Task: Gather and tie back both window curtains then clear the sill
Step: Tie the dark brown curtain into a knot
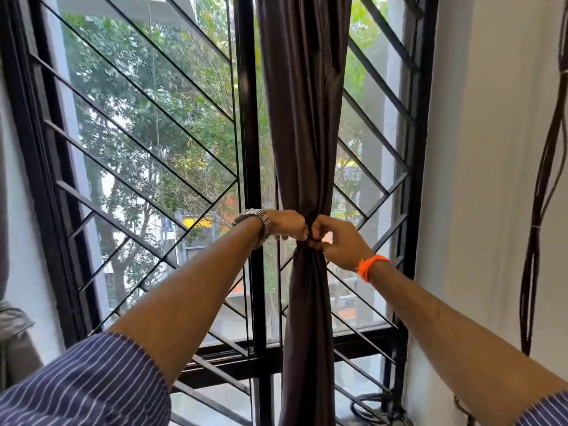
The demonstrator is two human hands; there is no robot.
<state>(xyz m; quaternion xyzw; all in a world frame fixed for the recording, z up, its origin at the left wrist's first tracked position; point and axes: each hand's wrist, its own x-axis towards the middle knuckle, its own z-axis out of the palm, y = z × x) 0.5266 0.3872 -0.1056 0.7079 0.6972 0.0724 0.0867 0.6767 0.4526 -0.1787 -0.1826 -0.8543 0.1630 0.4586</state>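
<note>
The curtain hangs gathered into one bunch before the right half of the window, cinched at its waist. Both hands meet there: left hand and right hand have their fingers curled, pinching the fabric at the knot, so this tie looks nearly done. A grey strip at the left edge may be the other curtain; whether it is tied, I cannot tell. The sill looks untouched, with cables at its right end.

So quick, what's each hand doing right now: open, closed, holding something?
Left hand: closed, gripping the gathered dark brown fabric curtain at its cinched middle.
Right hand: closed, pinching the same curtain at that spot.
</note>
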